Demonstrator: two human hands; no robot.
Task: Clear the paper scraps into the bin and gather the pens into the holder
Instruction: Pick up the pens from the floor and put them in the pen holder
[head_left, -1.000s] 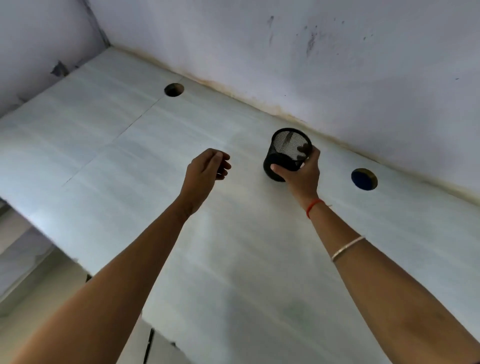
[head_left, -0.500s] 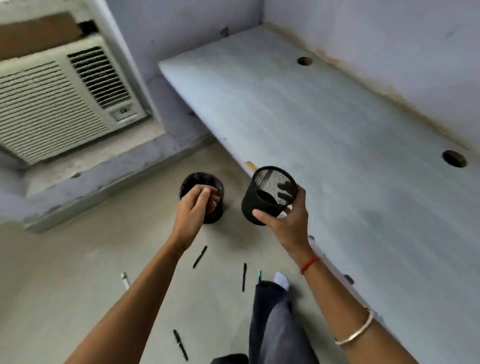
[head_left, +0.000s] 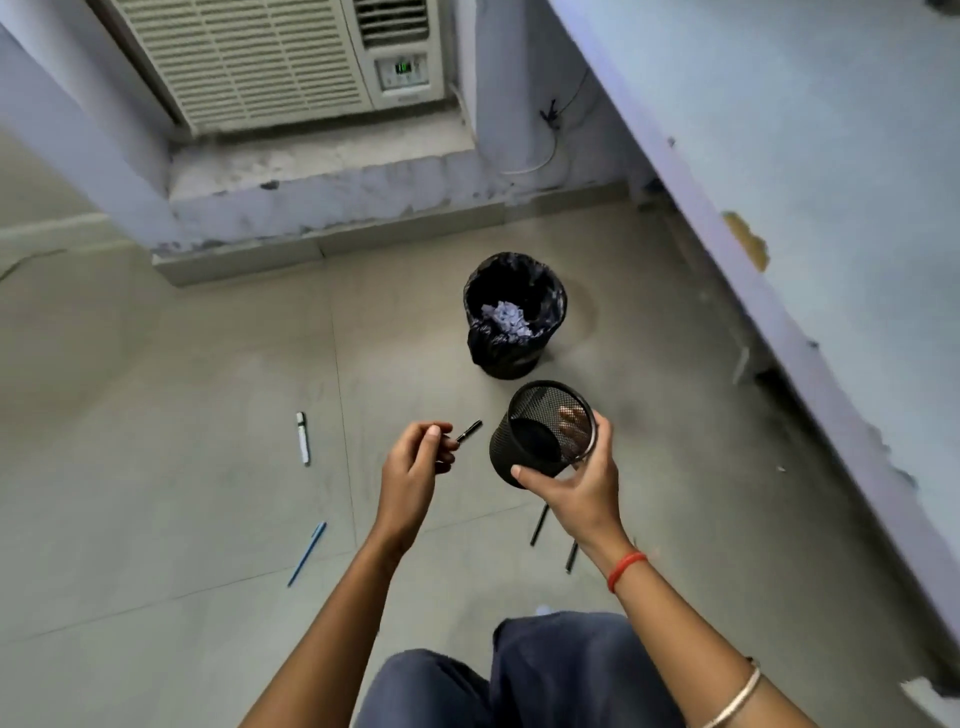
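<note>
My right hand (head_left: 584, 491) grips the black mesh pen holder (head_left: 540, 434), tilted with its mouth toward me; it looks empty. My left hand (head_left: 415, 467) hovers left of it with curled fingers. A black pen (head_left: 469, 431) shows just past those fingertips, apparently on the floor, its near end hidden. Also on the floor lie a white marker (head_left: 302, 437), a blue pen (head_left: 307, 554) and two black pens (head_left: 539, 525) (head_left: 571, 556), partly behind my right wrist. The black-lined bin (head_left: 550, 301) stands beyond the holder with paper scraps (head_left: 508, 319) inside.
A long stone counter (head_left: 810, 171) runs along the right side. An air conditioner (head_left: 270, 57) sits on a low ledge (head_left: 322, 192) at the back. My knees (head_left: 519, 680) fill the bottom of the view. Bare tiled floor spreads to the left.
My right hand brought the holder off the counter and down over the floor. My view swung from the counter to the floor, so the bin and scattered pens now show.
</note>
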